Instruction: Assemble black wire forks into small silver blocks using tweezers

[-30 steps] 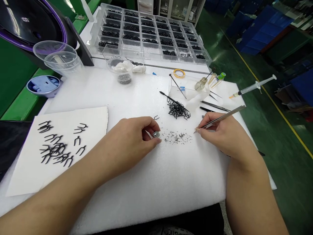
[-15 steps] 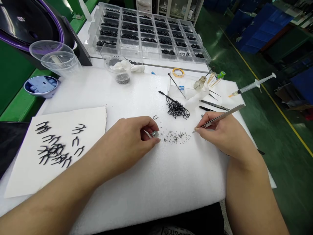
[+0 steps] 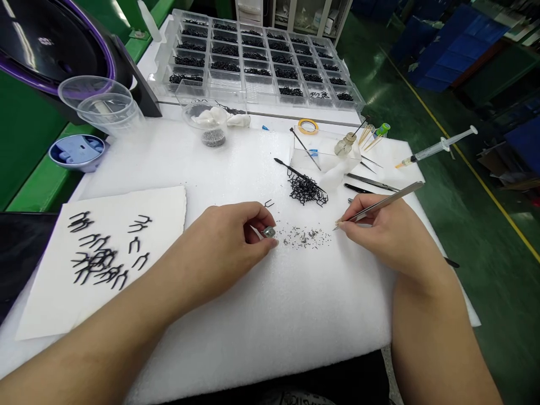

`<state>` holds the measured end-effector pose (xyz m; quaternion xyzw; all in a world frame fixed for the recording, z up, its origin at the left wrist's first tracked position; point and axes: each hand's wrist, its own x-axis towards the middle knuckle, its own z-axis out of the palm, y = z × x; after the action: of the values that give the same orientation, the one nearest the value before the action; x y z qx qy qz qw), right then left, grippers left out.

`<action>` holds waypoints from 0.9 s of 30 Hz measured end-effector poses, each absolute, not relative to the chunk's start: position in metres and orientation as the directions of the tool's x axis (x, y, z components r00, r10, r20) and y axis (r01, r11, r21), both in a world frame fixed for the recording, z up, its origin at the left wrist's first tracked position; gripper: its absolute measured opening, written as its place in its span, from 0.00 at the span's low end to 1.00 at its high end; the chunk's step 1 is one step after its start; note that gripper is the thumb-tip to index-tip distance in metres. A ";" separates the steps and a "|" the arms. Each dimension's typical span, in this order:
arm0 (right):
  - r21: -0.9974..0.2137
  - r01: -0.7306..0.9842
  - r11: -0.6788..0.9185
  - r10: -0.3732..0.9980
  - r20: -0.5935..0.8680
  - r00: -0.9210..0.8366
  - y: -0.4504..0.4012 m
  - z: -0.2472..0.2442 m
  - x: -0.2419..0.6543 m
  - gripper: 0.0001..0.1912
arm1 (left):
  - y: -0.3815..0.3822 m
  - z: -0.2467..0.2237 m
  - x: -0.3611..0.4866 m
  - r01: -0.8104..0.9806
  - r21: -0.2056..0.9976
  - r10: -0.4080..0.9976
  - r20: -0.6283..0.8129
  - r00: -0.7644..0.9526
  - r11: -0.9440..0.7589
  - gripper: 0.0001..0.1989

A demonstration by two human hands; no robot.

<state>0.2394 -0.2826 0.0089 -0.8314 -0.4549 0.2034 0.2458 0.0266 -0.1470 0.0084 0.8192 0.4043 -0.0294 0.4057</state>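
Between the thumb and fingers of my left hand (image 3: 236, 242) is a small round metal piece (image 3: 269, 232). My right hand (image 3: 383, 230) grips metal tweezers (image 3: 390, 199) like a pen, their tips pointing down at the white foam sheet (image 3: 270, 326). Tiny dark bits (image 3: 304, 237) lie scattered on the foam between both hands. Just behind them sits a pile of black forked pieces (image 3: 306, 189), with a black stick (image 3: 291, 167) leaning on it. One loose forked piece (image 3: 269, 203) rests behind my left fingertips.
White paper (image 3: 162, 225) with black forked pieces lies at left. A compartment tray (image 3: 257, 84) stands at the back, plastic cups (image 3: 105, 109) at back left. Toward the right are a glass bottle (image 3: 345, 144), yellow tape (image 3: 307, 126), black tweezers (image 3: 358, 188) and a syringe (image 3: 439, 146).
The whole view has shifted slightly, with things on the left appearing a little further right. Both hands keep their holds and have barely moved relative to the foam.
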 end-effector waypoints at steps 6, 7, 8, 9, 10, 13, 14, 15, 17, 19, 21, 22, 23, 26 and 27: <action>-0.791 0.526 -0.313 0.867 -0.013 0.498 -0.285 0.006 0.225 0.05 | -0.160 0.003 0.031 0.652 0.678 0.667 -0.315 0.675 -0.339 0.08; -0.828 0.489 -0.274 0.876 -0.006 0.481 -0.284 0.005 0.218 0.05 | -0.162 0.002 0.032 0.640 0.684 0.674 -0.290 0.680 -0.351 0.07; -0.858 0.456 -0.238 0.885 0.001 0.465 -0.284 0.005 0.210 0.05 | -0.164 0.001 0.033 0.630 0.685 0.679 -0.267 0.684 -0.365 0.07; -0.879 0.432 -0.205 0.894 0.012 0.447 -0.283 0.004 0.203 0.05 | -0.165 0.001 0.033 0.625 0.683 0.677 -0.256 0.690 -0.378 0.07; -0.893 0.414 -0.174 0.899 0.027 0.437 -0.282 0.003 0.196 0.05 | -0.166 0.001 0.033 0.625 0.678 0.673 -0.255 0.694 -0.386 0.07; -0.910 0.401 -0.106 0.910 0.073 0.407 -0.280 0.000 0.183 0.04 | -0.165 0.003 0.034 0.635 0.673 0.649 -0.296 0.701 -0.379 0.07; -0.909 0.406 -0.092 0.915 0.084 0.396 -0.280 -0.002 0.181 0.04 | -0.165 0.004 0.034 0.636 0.674 0.644 -0.305 0.702 -0.374 0.06; -0.907 0.413 -0.079 0.918 0.095 0.385 -0.280 -0.004 0.180 0.04 | -0.164 0.005 0.034 0.636 0.677 0.643 -0.308 0.701 -0.370 0.06; -0.903 0.426 -0.055 0.923 0.116 0.366 -0.279 -0.007 0.181 0.04 | -0.164 0.006 0.035 0.634 0.681 0.641 -0.310 0.702 -0.366 0.06; -0.899 0.436 -0.037 0.927 0.132 0.351 -0.280 -0.009 0.182 0.03 | -0.164 0.006 0.035 0.635 0.682 0.641 -0.312 0.702 -0.364 0.06; -0.893 0.449 -0.039 0.930 0.132 0.344 -0.279 -0.010 0.182 0.03 | -0.165 0.005 0.036 0.633 0.683 0.641 -0.309 0.703 -0.365 0.07; -0.889 0.457 -0.042 0.931 0.132 0.341 -0.279 -0.011 0.182 0.03 | -0.165 0.004 0.036 0.629 0.684 0.643 -0.300 0.705 -0.370 0.08; -0.885 0.464 -0.045 0.931 0.131 0.339 -0.279 -0.011 0.181 0.03 | -0.165 0.002 0.035 0.622 0.687 0.647 -0.286 0.707 -0.375 0.08; -0.879 0.475 -0.041 0.935 0.134 0.328 -0.278 -0.011 0.181 0.03 | -0.166 0.000 0.034 0.608 0.694 0.660 -0.252 0.708 -0.387 0.08; -0.877 0.478 -0.039 0.937 0.135 0.323 -0.278 -0.011 0.181 0.03 | -0.166 -0.001 0.034 0.606 0.695 0.661 -0.249 0.708 -0.387 0.08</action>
<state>0.1806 -0.2781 -0.0109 -0.6750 -0.5241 0.2525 0.4538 0.0338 -0.1658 -0.0006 0.8321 0.3807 0.0340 0.4019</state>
